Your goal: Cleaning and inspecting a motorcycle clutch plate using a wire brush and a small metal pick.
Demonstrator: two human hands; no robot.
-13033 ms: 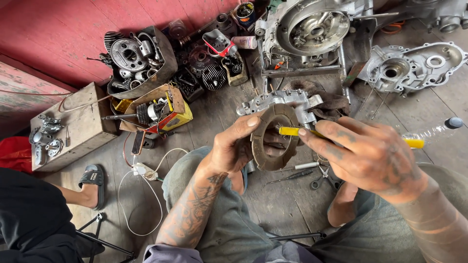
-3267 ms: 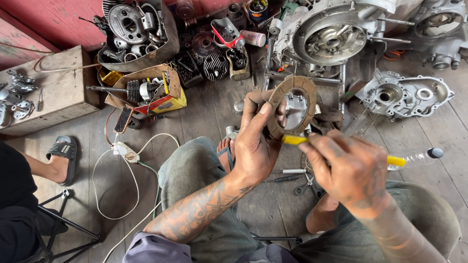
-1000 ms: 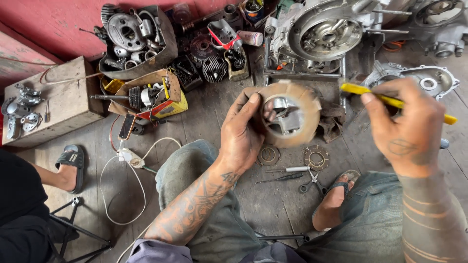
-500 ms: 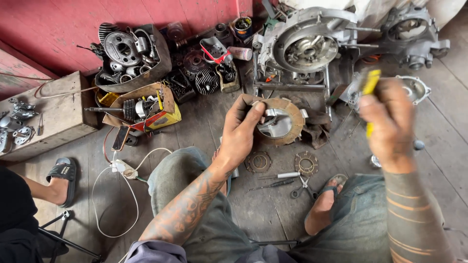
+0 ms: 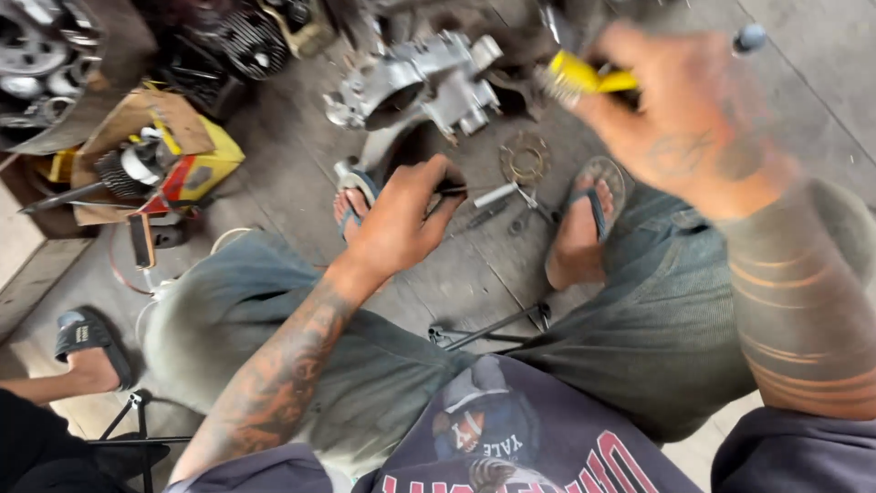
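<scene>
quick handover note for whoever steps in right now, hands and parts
Left hand: low over the floor, fingers closed on a small dark tool; its grip looks firm.
Right hand: raised, holding a yellow-handled screwdriver.
Parts: grey metal engine casing on the floor ahead; toothed ring and a small metal tool between the feet.
Done: ring lies loose, off the casing.
Left: cannot tell from this blurred view.

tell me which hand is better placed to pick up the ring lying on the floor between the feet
Left, probably. The left hand is low over the floor close to the ring, while the right hand is raised and already grips a yellow-handled tool.
</scene>
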